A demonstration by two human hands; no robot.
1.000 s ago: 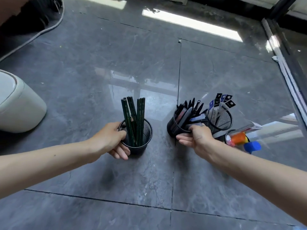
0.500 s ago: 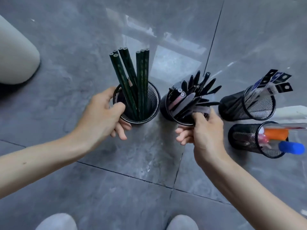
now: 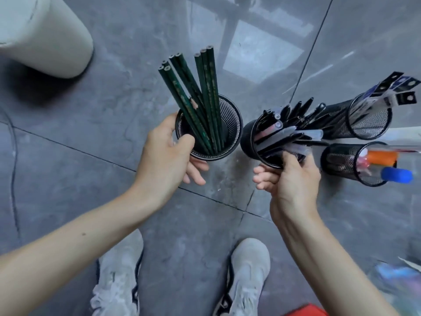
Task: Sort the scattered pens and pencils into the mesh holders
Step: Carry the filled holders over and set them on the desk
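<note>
On the grey tiled floor (image 3: 95, 124), four black mesh holders, close together. At the left of the group, a pencil holder (image 3: 237, 124) full of dark green pencils (image 3: 206, 87), standing on end and fanning out above the rim. Gripped by the left hand (image 3: 168, 153), thumb hooked over the near rim, fingers curled round the outer wall.

Just beside it on the right, almost touching, a pen holder (image 3: 247, 137) crammed with black pens (image 3: 296, 111) and a few clear ones, all leaning to the right. Held at the near rim by the right hand (image 3: 293, 179), thumb on top of the rim, fingers curled against the wall below. Cannot tell whether these two holders rest on the floor or hang a little above it.

Further right, a third holder (image 3: 339, 112) with flat packets (image 3: 396, 87) sticking out, black tabs at their ends. Nearer to the person, just beside the right hand, a fourth holder (image 3: 339, 160) with an orange-capped marker (image 3: 382, 157) and a blue-capped marker (image 3: 397, 175).

Below the arms, two pale grey shoes (image 3: 248, 270). At the far left, a pale rounded bin (image 3: 45, 35).
</note>
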